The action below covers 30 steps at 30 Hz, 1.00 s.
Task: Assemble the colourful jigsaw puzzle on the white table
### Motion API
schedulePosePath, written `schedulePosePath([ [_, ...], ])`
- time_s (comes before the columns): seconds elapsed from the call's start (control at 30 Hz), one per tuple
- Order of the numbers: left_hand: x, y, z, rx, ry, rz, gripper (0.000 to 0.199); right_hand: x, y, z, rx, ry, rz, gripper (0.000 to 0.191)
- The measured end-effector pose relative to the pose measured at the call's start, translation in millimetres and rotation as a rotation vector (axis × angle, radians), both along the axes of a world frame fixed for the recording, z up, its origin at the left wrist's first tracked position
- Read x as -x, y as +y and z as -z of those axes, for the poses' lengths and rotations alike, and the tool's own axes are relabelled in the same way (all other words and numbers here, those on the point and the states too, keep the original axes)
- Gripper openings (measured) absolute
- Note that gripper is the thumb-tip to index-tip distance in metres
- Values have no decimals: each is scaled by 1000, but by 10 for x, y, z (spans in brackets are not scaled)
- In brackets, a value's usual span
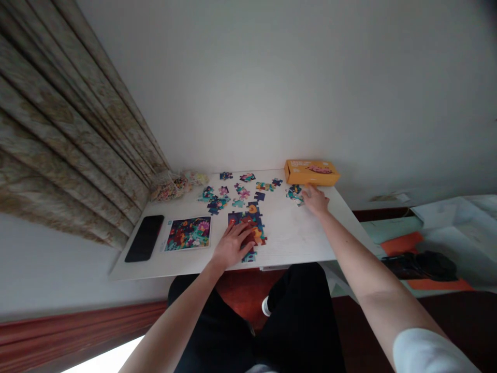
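Note:
My left hand [234, 242] lies with its fingers stretched over a partly joined jigsaw puzzle [258, 226], hiding part of its left side. Farther right, my right hand [315, 199] reaches to a small cluster of puzzle pieces [295, 192] just in front of the yellow box [312, 172]. Its fingertips touch or nearly touch the cluster's right edge; whether they grip a piece is too small to tell. More loose pieces [217, 203] are spread behind the joined part. A picture card [188, 234] with a colourful print lies left of my left hand.
A black phone [145, 238] lies on the left of the white table [298, 241]. Clear bags of small coloured items [171, 187] sit at the back left, by the patterned curtain [77, 124]. To the right, below the tabletop, stands a white open box [462, 228].

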<state>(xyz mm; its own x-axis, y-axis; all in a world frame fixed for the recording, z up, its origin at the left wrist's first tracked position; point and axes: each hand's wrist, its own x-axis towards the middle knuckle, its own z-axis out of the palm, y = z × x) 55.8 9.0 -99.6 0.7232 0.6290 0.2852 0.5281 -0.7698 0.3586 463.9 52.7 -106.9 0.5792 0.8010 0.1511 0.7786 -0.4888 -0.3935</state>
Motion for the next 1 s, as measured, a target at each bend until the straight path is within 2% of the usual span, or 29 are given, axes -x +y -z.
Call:
schedulePosePath([
  [0.1, 1, -4, -13, 8, 9, 2, 42, 21, 27, -45, 23, -6, 10, 48],
  [0.2, -2, -8, -23, 14, 11, 0, 41, 179, 63, -86, -41, -68, -31, 40],
  [0.33, -11, -15, -24, 11, 2, -4, 41, 550, 256, -89, -159, -97, -399, 33],
  [0.43, -18, -21, -24, 2, -3, -10, 39, 803, 535, -68, -146, -73, -509, 37],
  [0.6, -22, -33, -27, -6, -18, -19, 36, 1017, 951, -99, 12, -25, -537, 41],
  [0.83, -37, -48, -44, -12, -27, -29, 33, 1191, 1106, -217, 233, -26, -483, 61],
  [0.9, -38, -49, -47, -5, -26, -30, 33, 1171, 1113, -227, 225, -19, -476, 64],
  [1.0, -34, -50, -44, 7, -27, -33, 33, 1076, 1090, -204, 151, -39, -443, 53],
])
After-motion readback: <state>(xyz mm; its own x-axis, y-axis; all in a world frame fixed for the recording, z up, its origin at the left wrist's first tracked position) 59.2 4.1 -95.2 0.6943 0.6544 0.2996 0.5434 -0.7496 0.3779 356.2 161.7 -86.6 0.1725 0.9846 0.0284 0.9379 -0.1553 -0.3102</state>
